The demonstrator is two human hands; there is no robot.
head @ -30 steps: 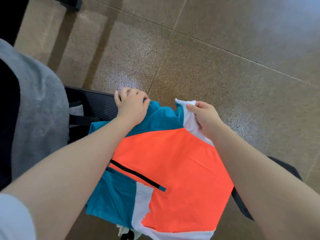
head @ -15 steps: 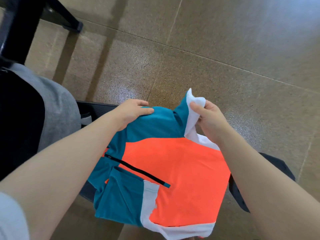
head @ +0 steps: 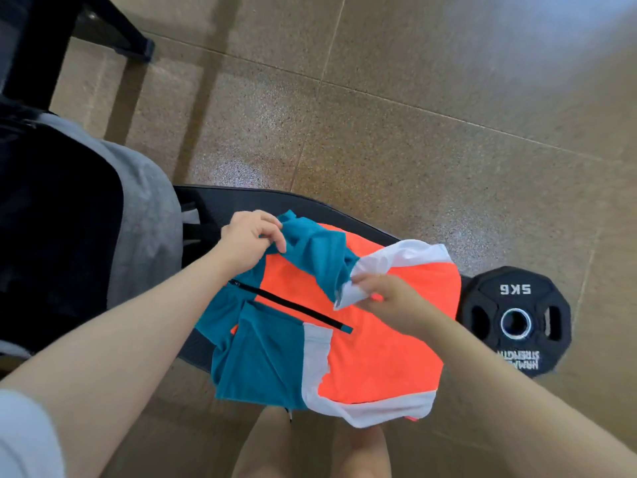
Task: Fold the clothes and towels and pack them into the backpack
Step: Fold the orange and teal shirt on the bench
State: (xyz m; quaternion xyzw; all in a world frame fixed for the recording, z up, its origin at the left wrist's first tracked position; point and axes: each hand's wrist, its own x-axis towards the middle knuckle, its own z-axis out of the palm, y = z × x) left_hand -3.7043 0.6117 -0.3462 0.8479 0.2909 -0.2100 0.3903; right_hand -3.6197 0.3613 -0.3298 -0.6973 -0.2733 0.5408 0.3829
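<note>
Head view, single frame.

Item 1: orange, teal and white garment [head: 379, 339], with a black zip; probably a sports jacket or top, type not certain. It lies partly folded across a black padded bench [head: 262, 201], its near hem hanging off the bench's near edge above the person's knees.

Item 2: left hand [head: 250, 241], fingers curled and pinching the teal upper portion, lifted off the bench near its far edge.

Item 3: right hand [head: 389, 298], motion-blurred; its fingers seem to pinch the white-and-teal strip bunched over the orange panel, though the exact grasp is hard to read.

Item 4: grey and black backpack [head: 138, 219], at the bench's left end, just beside the garment. Whether its opening is unzipped cannot be told.

Item 5: black weight plate [head: 517, 322], marked 5KG, lying flat on the tiled floor [head: 413, 98] off the bench's right end.

Risks, as judged: the overhanging hem may drag the garment off the near edge if both pinches let go together; the bunched strip may crease into an uneven fold.

Room: the bench is narrow, so the fold has little surface under it. Open floor lies beyond the far edge. The route leftward to the backpack looks short and unobstructed.
</note>
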